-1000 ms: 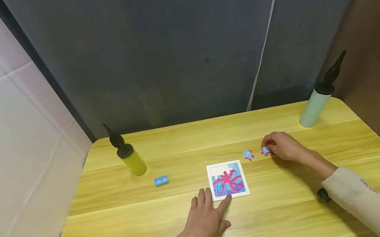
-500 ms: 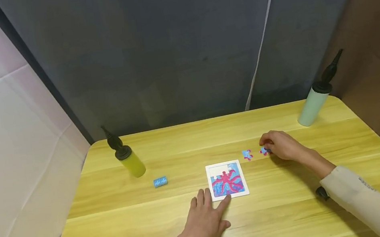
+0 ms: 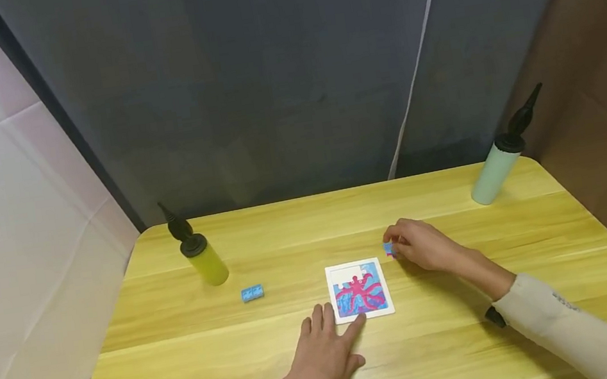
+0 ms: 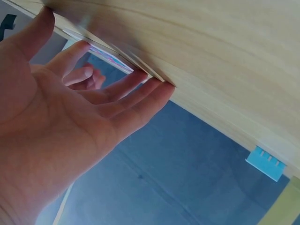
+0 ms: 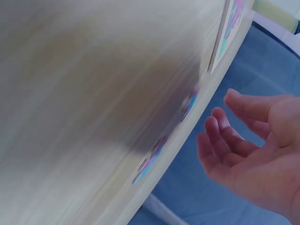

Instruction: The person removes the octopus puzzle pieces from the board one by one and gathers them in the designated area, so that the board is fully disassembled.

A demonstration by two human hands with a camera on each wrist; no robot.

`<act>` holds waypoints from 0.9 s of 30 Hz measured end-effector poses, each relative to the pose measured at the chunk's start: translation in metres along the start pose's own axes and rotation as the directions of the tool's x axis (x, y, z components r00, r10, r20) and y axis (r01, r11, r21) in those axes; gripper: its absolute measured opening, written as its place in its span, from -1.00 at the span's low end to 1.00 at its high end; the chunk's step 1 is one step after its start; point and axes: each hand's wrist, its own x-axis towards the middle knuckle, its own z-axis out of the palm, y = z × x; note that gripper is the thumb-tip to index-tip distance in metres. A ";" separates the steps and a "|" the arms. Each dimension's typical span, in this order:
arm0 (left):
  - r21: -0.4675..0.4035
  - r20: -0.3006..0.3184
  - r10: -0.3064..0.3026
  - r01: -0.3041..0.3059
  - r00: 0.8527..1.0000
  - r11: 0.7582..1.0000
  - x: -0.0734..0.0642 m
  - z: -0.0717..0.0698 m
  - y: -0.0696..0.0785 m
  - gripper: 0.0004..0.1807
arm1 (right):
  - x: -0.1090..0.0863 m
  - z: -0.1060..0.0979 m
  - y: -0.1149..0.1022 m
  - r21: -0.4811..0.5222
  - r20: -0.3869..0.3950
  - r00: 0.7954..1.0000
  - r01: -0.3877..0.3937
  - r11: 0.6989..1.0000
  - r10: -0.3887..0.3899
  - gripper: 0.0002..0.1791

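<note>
A white-framed jigsaw puzzle [image 3: 361, 298] with a pink octopus on blue lies mid-table; a bare white patch shows at its upper left. My left hand [image 3: 321, 358] is spread at its near-left corner, the index fingertip on the front rim and the other fingertips beside the left edge. My right hand [image 3: 419, 244] hovers right of the puzzle, fingers loosely bent. In the head view its fingertips overlap a loose jigsaw piece [image 3: 389, 248]. The right wrist view has that hand [image 5: 253, 150] apart from two jigsaw pieces on the table, the farther piece [image 5: 149, 161] hidden in the head view.
A small blue ribbed block [image 3: 252, 293] lies left of the puzzle. A yellow pump [image 3: 208, 264] with a black nozzle stands at the back left, a pale green pump [image 3: 494, 175] at the back right. A dark curtain [image 3: 266, 91] hangs behind the table.
My right hand has moved left, from the right-hand jigsaw piece to the piece nearer the puzzle. The left hand has kept its place at the frame. The head view has shifted slightly.
</note>
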 end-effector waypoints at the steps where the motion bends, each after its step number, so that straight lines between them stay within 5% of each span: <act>1: 0.006 -0.001 0.000 0.000 1.000 1.000 0.000 0.000 0.000 -0.32 | 0.000 0.001 -0.003 -0.002 0.013 1.000 0.011 1.000 -0.011 -0.83; 14: 0.021 0.006 0.010 -0.010 1.000 1.000 0.008 -0.006 0.004 -0.32 | 0.000 0.011 -0.025 -0.007 0.139 0.978 0.158 0.987 -0.156 -0.75; 27: 0.039 0.020 0.001 -0.002 1.000 0.999 0.013 -0.005 0.007 -0.32 | 0.001 0.022 -0.027 -0.074 0.128 0.980 0.164 0.984 -0.153 -0.88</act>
